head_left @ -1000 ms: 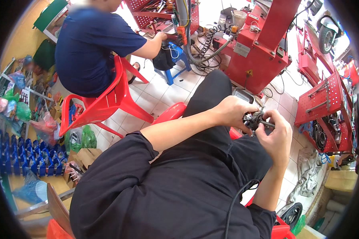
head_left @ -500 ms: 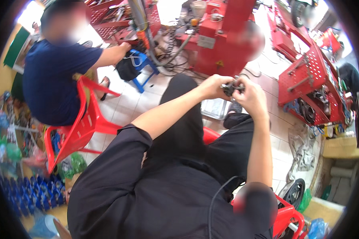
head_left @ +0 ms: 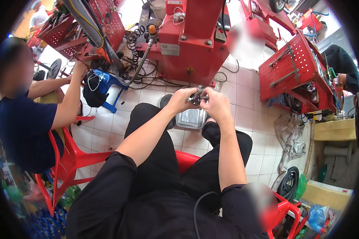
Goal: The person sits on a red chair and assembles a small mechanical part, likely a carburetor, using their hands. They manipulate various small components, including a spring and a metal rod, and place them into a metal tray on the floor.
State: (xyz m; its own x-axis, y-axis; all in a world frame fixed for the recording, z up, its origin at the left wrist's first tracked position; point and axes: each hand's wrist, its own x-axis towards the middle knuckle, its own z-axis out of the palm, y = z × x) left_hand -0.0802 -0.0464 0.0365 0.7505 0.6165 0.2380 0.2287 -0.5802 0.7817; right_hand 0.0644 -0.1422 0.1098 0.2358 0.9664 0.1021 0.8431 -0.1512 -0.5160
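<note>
Over my knees, both hands hold one small dark metal machine part (head_left: pixel 196 96), its exact kind too small to tell. My left hand (head_left: pixel 182 101) grips its left side with curled fingers. On the other side, my right hand (head_left: pixel 218 106) pinches a short grey rod-like piece at the part with thumb and fingers. Much of the part is hidden behind my fingers. Below my hands a shallow silvery tray (head_left: pixel 190 120) sits on the tiled floor between my feet.
A large red machine (head_left: pixel 203 59) stands ahead, with hoses and cables at its base. To the right is a red perforated tool cart (head_left: pixel 285 67). A person in a dark blue shirt (head_left: pixel 26 127) sits at the left on a red chair (head_left: pixel 79 155), near a blue stool (head_left: pixel 111 89).
The view has swung right, so the machine, tray and co-worker appear farther left. Both my hands still hold the metal part close together.
</note>
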